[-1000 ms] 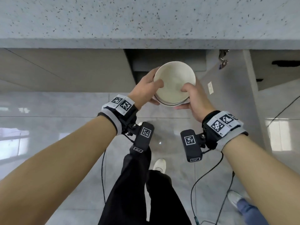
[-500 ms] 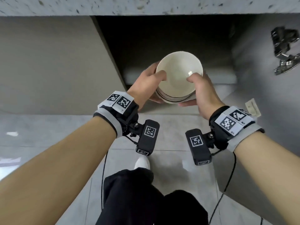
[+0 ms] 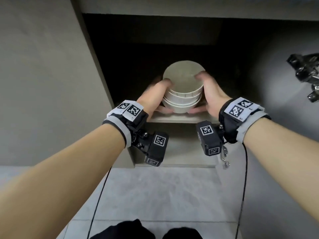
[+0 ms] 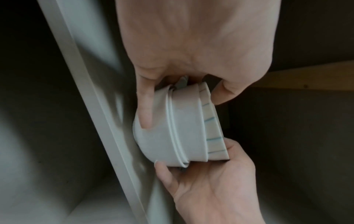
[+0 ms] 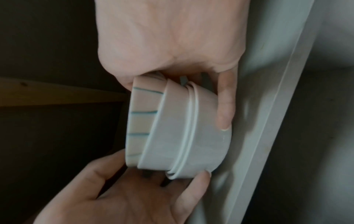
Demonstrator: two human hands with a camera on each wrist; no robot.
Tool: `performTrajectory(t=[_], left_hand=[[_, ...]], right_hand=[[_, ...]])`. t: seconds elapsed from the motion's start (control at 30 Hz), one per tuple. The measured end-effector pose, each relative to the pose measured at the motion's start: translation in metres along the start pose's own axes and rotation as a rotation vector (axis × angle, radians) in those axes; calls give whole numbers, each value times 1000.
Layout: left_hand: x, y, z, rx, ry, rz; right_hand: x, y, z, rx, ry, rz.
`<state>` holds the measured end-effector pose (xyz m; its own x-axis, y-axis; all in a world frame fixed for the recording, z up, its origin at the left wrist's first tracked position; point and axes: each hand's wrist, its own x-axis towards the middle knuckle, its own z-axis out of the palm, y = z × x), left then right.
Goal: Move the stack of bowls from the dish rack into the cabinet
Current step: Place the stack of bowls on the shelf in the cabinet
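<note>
Together, left hand (image 3: 153, 94) and right hand (image 3: 212, 94) fingers clasp smooth round stacked bowls (image 3: 183, 95).

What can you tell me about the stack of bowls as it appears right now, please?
The stack of bowls is several nested off-white, ceramic-looking bowls; the top one has thin blue lines on its outer wall. It sits upright at the front of the cabinet shelf, gripped by the left hand and right hand from opposite sides.
</note>
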<state>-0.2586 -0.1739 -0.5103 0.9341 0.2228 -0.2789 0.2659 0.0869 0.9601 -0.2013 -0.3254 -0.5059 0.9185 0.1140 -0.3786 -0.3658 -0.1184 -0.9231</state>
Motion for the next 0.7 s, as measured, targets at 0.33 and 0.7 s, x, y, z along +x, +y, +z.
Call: performTrajectory(t=[0.33,0.7], left_hand=[[8,-9,-8,-90,-32,51],[20,-14,-11,422,-41,318]], right_hand=[[10,-4,7,-18,-26,14],[1,-6,-4,-336,18,-417]])
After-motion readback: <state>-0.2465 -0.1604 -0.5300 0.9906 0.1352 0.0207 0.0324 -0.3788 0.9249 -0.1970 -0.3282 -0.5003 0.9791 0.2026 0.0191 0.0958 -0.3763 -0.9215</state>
